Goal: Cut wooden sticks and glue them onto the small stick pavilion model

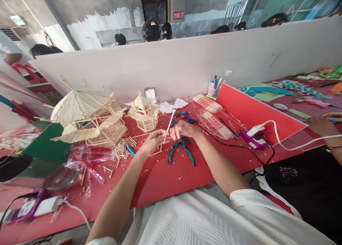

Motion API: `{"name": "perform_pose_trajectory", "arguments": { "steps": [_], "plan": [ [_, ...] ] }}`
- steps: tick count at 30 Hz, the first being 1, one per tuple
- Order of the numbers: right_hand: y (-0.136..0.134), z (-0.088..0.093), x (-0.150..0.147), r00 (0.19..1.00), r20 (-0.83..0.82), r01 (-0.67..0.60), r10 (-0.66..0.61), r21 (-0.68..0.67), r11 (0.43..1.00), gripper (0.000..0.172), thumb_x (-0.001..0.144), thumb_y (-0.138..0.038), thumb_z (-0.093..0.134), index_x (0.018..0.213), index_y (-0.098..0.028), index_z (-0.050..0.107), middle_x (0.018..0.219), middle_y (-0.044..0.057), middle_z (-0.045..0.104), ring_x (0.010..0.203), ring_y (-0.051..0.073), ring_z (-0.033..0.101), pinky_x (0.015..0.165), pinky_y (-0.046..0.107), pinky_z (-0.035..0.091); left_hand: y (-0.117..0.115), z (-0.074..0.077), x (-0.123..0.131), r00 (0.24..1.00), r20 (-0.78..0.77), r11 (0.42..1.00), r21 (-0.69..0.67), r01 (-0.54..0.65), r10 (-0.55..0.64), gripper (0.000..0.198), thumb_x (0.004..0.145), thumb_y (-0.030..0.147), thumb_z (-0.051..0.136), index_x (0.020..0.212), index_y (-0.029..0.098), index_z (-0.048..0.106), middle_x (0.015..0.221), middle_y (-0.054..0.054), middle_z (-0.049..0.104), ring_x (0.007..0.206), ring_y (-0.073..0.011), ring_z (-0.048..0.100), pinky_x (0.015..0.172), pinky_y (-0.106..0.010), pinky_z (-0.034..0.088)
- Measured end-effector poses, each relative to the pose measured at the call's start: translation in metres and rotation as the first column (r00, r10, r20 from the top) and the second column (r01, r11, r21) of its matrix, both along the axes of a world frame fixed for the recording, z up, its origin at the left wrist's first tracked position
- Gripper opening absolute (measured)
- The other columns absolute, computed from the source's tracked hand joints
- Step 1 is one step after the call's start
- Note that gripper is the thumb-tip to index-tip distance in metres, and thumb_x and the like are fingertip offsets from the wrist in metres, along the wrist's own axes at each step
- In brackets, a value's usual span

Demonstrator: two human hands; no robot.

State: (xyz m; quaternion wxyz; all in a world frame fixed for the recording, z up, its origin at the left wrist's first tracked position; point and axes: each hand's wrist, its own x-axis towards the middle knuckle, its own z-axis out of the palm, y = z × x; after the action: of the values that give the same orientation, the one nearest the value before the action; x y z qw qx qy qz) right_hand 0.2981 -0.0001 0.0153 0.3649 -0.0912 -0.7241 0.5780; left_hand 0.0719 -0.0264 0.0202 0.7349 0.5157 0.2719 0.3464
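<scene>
At the far left we see a large stick-built pavilion model (88, 118) on the red table (165, 188), with loose stick offcuts (121, 150) at its 4 o'clock. A smaller stick model (144, 113) stands at 3 o'clock from it. At that small model's 6 o'clock is the left hand (152, 141), its fingertips pinched shut on the lower end of a thin wooden stick (169, 123). The stick is held above the table and tilts up toward 1 o'clock. The right hand (184, 129) touches the left, fingers curled, and grips the same stick near its middle. Teal-handled pliers (181, 151) lie on the table at 6 o'clock from the right hand. Packets of sticks (213, 120) lie at its 2 o'clock. Further right we find a purple corded tool (252, 138) and, at the edge, a co-worker's hand (317, 125).
</scene>
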Motion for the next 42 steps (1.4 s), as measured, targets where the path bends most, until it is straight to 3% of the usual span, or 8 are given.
{"name": "perform_pose_trajectory", "arguments": {
  "steps": [4, 10, 16, 21, 25, 31, 36, 42],
  "plan": [
    [-0.002, 0.010, 0.005, 0.989, 0.146, -0.026, 0.014, 0.080, 0.996, 0.053, 0.092, -0.062, 0.058, 0.073, -0.017, 0.076, 0.084, 0.012, 0.077, 0.079, 0.020, 0.068, 0.085, 0.035, 0.050, 0.003, -0.004, 0.001, 1.000, -0.012, 1.000, -0.015, 0.003, -0.003, 0.040, 0.067, 0.041, 0.089, 0.086, 0.016, 0.065, 0.096, -0.007, 0.075, 0.092, -0.0206, 0.074, 0.091, -0.033, 0.056],
    [-0.011, 0.030, 0.011, 0.935, 0.355, -0.057, 0.013, 0.114, 0.992, 0.050, 0.093, -0.061, 0.058, 0.087, -0.017, 0.080, 0.106, 0.013, 0.077, 0.090, 0.021, 0.070, 0.082, 0.031, 0.052, 0.006, -0.005, -0.002, 0.998, -0.042, 0.998, -0.027, -0.052, 0.050, 0.036, 0.069, 0.036, 0.088, 0.088, 0.016, 0.064, 0.094, -0.008, 0.076, 0.086, -0.0195, 0.075, 0.085, -0.031, 0.058],
    [-0.014, 0.036, 0.006, 0.932, 0.360, -0.072, 0.030, 0.102, 0.992, 0.045, 0.093, -0.057, 0.061, 0.094, -0.016, 0.081, 0.103, 0.013, 0.078, 0.097, 0.023, 0.071, 0.093, 0.034, 0.051, 0.005, 0.001, -0.004, 0.995, -0.045, 0.996, -0.019, -0.085, 0.084, 0.035, 0.071, 0.037, 0.086, 0.088, 0.017, 0.063, 0.093, -0.007, 0.075, 0.083, -0.0176, 0.073, 0.082, -0.030, 0.058],
    [-0.013, 0.028, 0.003, 0.939, 0.333, -0.100, 0.091, 0.011, 0.995, 0.042, 0.093, -0.050, 0.065, 0.116, -0.017, 0.076, 0.108, 0.012, 0.076, 0.092, 0.020, 0.073, 0.081, 0.028, 0.053, 0.002, 0.002, -0.004, 0.997, -0.057, 0.999, 0.008, -0.051, 0.051, 0.039, 0.070, 0.040, 0.087, 0.089, 0.017, 0.062, 0.087, -0.004, 0.072, 0.079, -0.0164, 0.071, 0.082, -0.031, 0.058],
    [-0.012, 0.024, 0.005, 0.941, 0.317, -0.103, 0.114, -0.052, 0.993, 0.041, 0.093, -0.048, 0.067, 0.119, -0.017, 0.075, 0.107, 0.012, 0.076, 0.089, 0.020, 0.074, 0.077, 0.027, 0.054, 0.001, 0.002, -0.003, 0.998, -0.056, 0.999, 0.020, -0.031, 0.033, 0.038, 0.071, 0.040, 0.086, 0.091, 0.018, 0.063, 0.088, -0.001, 0.071, 0.082, -0.0158, 0.071, 0.088, -0.034, 0.058],
    [-0.012, 0.031, 0.018, 0.942, 0.332, -0.029, 0.039, -0.034, 0.999, 0.039, 0.094, -0.047, 0.065, 0.117, -0.017, 0.074, 0.105, 0.012, 0.077, 0.093, 0.020, 0.073, 0.081, 0.029, 0.055, 0.003, 0.001, -0.003, 0.996, -0.074, 0.998, 0.040, -0.056, 0.059, 0.037, 0.069, 0.039, 0.087, 0.088, 0.018, 0.063, 0.084, -0.001, 0.072, 0.082, -0.0170, 0.073, 0.085, -0.031, 0.057],
    [-0.006, 0.026, 0.027, 0.923, 0.330, 0.212, -0.198, -0.005, 0.977, 0.036, 0.094, -0.045, 0.064, 0.117, -0.018, 0.072, 0.103, 0.010, 0.077, 0.086, 0.017, 0.072, 0.074, 0.027, 0.055, 0.006, 0.003, -0.007, 0.995, -0.082, 0.997, 0.038, -0.062, 0.065, 0.040, 0.071, 0.041, 0.086, 0.092, 0.017, 0.061, 0.092, -0.008, 0.077, 0.087, -0.0196, 0.075, 0.085, -0.032, 0.056],
    [-0.005, 0.024, 0.003, 0.907, 0.276, 0.312, -0.319, 0.068, 0.947, 0.035, 0.087, -0.045, 0.072, 0.108, -0.016, 0.073, 0.095, 0.006, 0.075, 0.076, 0.014, 0.067, 0.073, 0.027, 0.053, 0.008, -0.003, -0.006, 0.991, -0.122, 0.996, 0.079, -0.047, 0.056, 0.042, 0.072, 0.044, 0.085, 0.093, 0.017, 0.062, 0.094, -0.010, 0.078, 0.084, -0.0195, 0.074, 0.082, -0.032, 0.056]
  ]
}}
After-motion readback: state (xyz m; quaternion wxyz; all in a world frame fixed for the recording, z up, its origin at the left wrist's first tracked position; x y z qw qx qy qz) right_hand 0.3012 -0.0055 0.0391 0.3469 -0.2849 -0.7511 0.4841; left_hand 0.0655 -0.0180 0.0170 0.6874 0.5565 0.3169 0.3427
